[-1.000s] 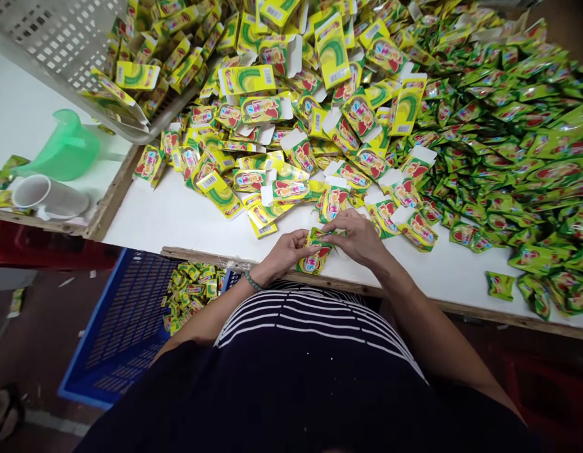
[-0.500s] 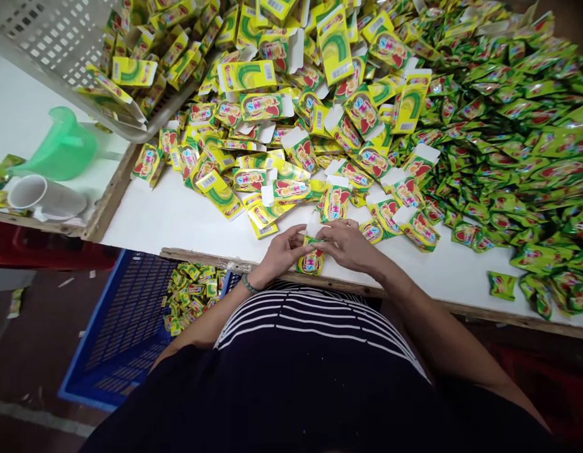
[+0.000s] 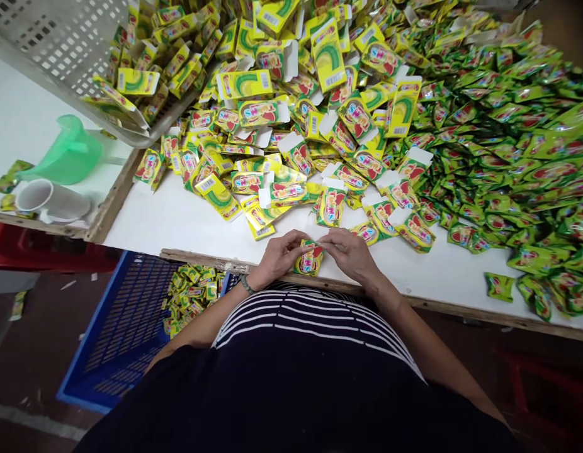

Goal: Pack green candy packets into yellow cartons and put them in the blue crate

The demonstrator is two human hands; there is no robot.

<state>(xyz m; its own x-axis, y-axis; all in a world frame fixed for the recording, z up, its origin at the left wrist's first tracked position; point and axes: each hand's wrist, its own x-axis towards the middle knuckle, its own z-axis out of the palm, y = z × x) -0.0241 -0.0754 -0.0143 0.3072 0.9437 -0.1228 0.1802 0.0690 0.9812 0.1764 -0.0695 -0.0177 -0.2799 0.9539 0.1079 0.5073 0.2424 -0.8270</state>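
A small yellow and green printed carton [image 3: 309,260] is at the table's front edge, its top toward the pile. My left hand [image 3: 278,255] is closed on its left side, thumb across the upper part. My right hand [image 3: 350,253] has its thumb and fingertips pinched at the carton's top right corner. No white flap stands up from this carton. Just beyond my hands lies another carton [image 3: 332,206] with its white flap raised. Several more open-flapped cartons [image 3: 415,230] lie to the right of it.
A heap of cartons [image 3: 254,113] covers the table's middle, and shiny green sachets [image 3: 503,157] its right. A grey crate [image 3: 60,56] with cartons stands at the upper left. Nearby are a green scoop [image 3: 74,154] and white mug [image 3: 55,201]. Below sits a blue crate [image 3: 107,333].
The white flap that stood up from the held carton is no longer visible. My right hand has drawn slightly back from the carton's top, and its fingers bunch at the corner.
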